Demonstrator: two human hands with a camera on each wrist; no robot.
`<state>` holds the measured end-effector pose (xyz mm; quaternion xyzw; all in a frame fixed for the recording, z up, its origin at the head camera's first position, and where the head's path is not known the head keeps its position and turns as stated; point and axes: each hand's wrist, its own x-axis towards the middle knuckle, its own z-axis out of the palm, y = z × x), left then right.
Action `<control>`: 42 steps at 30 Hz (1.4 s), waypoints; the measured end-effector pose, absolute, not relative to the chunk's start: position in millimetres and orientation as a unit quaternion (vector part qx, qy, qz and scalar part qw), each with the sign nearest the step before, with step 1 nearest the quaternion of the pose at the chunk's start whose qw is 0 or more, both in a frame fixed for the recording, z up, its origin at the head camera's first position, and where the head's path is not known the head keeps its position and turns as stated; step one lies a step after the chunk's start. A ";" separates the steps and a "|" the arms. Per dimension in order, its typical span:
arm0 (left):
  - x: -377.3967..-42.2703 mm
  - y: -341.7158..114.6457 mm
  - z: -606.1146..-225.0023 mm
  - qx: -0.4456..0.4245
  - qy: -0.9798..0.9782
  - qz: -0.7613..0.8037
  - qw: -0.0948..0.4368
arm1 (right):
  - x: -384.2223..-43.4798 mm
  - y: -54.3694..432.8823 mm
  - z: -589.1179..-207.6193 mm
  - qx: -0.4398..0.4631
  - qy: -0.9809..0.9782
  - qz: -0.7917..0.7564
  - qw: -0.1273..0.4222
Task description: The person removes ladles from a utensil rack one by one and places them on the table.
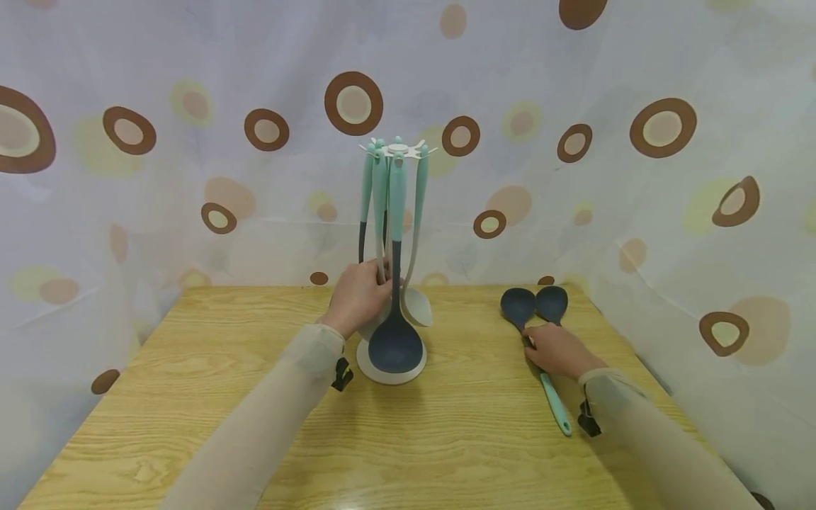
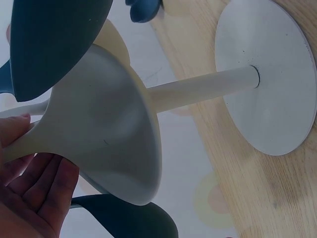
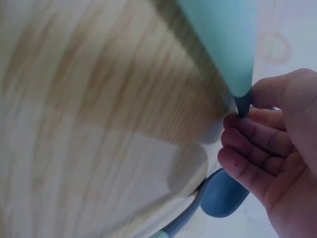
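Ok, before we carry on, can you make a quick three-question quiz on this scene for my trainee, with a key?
1. Multiple choice: Where does the right hand pinch the dark spoon?
A) At the tip of its bowl
B) At its dark neck
C) At the holed end of its handle

2. True or false: The left hand grips a pale utensil at the utensil stand.

3. Count: How many dark spoons lie on the right side of the wooden table?

Key:
1. B
2. True
3. Two: the pinched one and a second dark spoon, its head beside the first.
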<state>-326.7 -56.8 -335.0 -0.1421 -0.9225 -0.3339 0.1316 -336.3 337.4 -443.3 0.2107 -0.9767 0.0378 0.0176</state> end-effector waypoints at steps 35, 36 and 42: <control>-325.3 -55.8 -334.2 -0.140 -0.925 -0.328 0.133 | -306.2 234.1 -384.0 0.294 -0.932 0.029 0.209; -324.9 -55.8 -334.3 -0.140 -0.925 -0.327 0.132 | -303.3 226.4 -380.2 0.303 -0.927 0.033 0.218; -323.9 -56.1 -334.3 -0.137 -0.925 -0.328 0.135 | -288.6 185.7 -358.2 0.338 -0.904 0.068 0.253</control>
